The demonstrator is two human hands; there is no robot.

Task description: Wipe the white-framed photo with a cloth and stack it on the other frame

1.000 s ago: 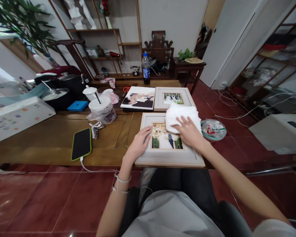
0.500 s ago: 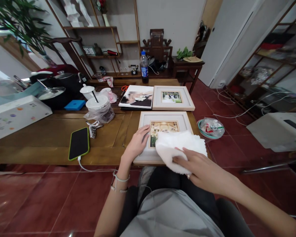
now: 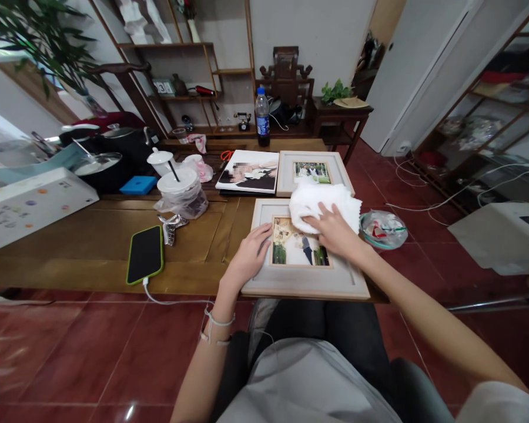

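Note:
A white picture frame (image 3: 306, 283) with a pale wooden edge lies flat at the table's front edge, a photo (image 3: 286, 252) in its middle. My left hand (image 3: 248, 254) rests on the frame's left side, fingers stretched out and nothing in its grasp. Across the upper right part of the frame lies a fluffy white cloth (image 3: 320, 200). My right hand (image 3: 336, 231) presses on this cloth and grips it with bent fingers. The cloth hides the frame's upper right corner and overlaps the lower edge of a second picture frame (image 3: 286, 187) behind it.
Left of that second frame lies a photo panel (image 3: 249, 171). A bottle (image 3: 263, 120) stands farther back. To the left are a lidded cup (image 3: 180, 191), a phone (image 3: 145, 254) on a cable and a white box (image 3: 35, 211). A bagged bowl (image 3: 384, 229) sits right of the table.
My right hand has pushed the cloth away from me, from the frame's lower right to its upper right, uncovering more of the photo. My left hand stays on the frame's left side.

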